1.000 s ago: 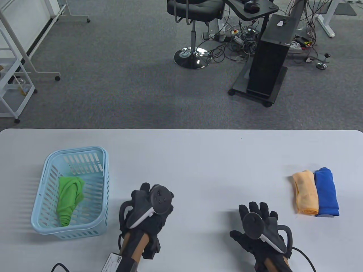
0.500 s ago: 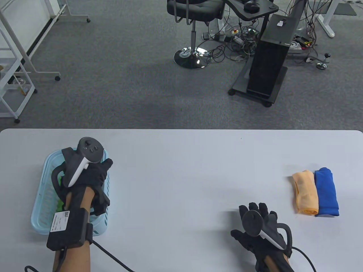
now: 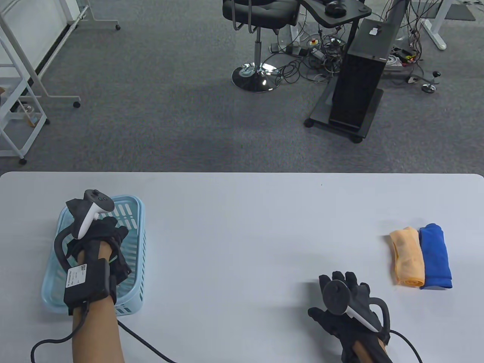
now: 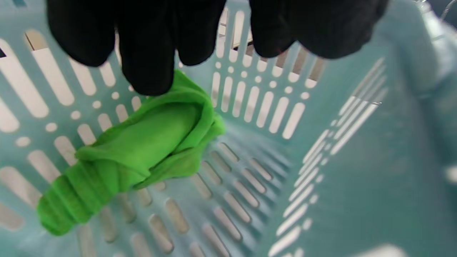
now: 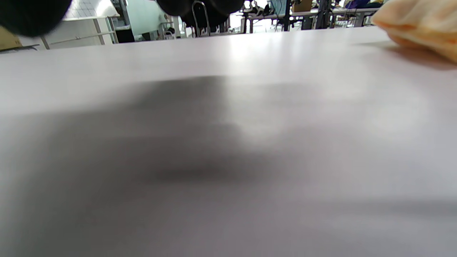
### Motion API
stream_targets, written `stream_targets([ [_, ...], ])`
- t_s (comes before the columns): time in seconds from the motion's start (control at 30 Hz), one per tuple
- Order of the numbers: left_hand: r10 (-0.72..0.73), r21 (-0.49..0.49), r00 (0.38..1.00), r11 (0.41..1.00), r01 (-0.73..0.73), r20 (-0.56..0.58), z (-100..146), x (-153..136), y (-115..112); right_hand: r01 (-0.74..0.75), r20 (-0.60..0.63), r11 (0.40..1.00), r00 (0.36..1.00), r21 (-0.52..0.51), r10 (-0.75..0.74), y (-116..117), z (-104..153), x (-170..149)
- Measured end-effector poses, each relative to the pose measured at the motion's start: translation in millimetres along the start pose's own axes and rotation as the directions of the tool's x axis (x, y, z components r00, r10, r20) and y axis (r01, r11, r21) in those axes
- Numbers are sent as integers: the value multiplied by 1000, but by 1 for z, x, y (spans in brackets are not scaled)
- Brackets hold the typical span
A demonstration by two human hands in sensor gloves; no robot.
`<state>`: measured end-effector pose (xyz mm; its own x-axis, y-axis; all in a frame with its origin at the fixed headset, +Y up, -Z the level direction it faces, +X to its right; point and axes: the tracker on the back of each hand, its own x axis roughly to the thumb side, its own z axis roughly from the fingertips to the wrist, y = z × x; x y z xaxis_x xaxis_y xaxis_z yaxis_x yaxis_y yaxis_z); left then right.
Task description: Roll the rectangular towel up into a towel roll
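Lab/office: grey carpet [image 3: 151, 113], swivel chair [image 3: 261, 15] at 12 o'clock, tangled cables [image 3: 314, 56] and equipment stand [image 3: 355, 75] at 1.

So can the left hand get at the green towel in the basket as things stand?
Probably yes. The left hand is already down inside the basket, its fingertips at the green towel, with nothing between them.

From the table view the left hand [image 3: 100, 236] covers the green towel [image 4: 132, 150] in the basket [image 3: 138, 242] — whether its fingers [image 4: 148, 53] touch the cloth is unclear, perhaps just grazing. The right wrist view is blurred; the orange towel [image 5: 417, 25] is cut off at the corner — the right hand [image 3: 346, 302] shows there only as dark smudges.
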<state>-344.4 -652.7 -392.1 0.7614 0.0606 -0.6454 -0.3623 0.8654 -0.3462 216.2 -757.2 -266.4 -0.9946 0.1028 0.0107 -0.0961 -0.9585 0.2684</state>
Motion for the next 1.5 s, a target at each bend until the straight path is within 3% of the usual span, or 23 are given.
stream_targets([
  [0.1, 3, 8, 1000, 1000, -3, -1, -16, -4, -9, -8, -21, 1000, 1000, 21, 8, 2, 0, -1],
  [0.23, -31, -86, 996, 996, 24, -82, -39, -10, -25, 6, -31, 999, 1000, 52, -4, 5, -2, -2],
  [0.33, -21, -87, 996, 996, 14, -84, -51, -10, -35, -2, -37, 998, 999, 66, 4, 6, -4, -4],
  [0.53, -205, -144, 975, 971, 192, -87, -67, -7, -49, 0, -57, 997, 998, 80, 5, 8, -5, -7],
  [0.67, -311, -62, 944, 950, 305, -109, -70, -6, -53, 17, -70, 994, 998, 110, -9, 11, -6, -10],
  [0.77, -295, 36, 950, 953, 300, -103, -68, -1, -50, 13, -73, 993, 997, 118, -4, 10, -6, -10],
  [0.93, -355, 84, 928, 927, 365, -109, -54, 8, -37, 18, -74, 992, 997, 122, -9, 10, -6, -11],
  [1.1, -286, 222, 951, 926, 306, -118, -19, 14, -5, 42, -74, 993, 997, 109, -34, 8, -6, -11],
  [1.3, -230, 447, 968, 859, 249, -98, 60, 32, 45, 38, -52, 994, 998, 103, -33, 4, -5, -6],
  [1.37, -198, 525, 979, 828, 197, -55, 92, 40, 61, 44, -41, 994, 998, 100, -40, 3, -4, -4],
  [1.5, -135, 639, 981, 769, 15, 140, 164, 58, 80, 45, -24, 994, 999, 96, -43, 2, -3, -1],
])
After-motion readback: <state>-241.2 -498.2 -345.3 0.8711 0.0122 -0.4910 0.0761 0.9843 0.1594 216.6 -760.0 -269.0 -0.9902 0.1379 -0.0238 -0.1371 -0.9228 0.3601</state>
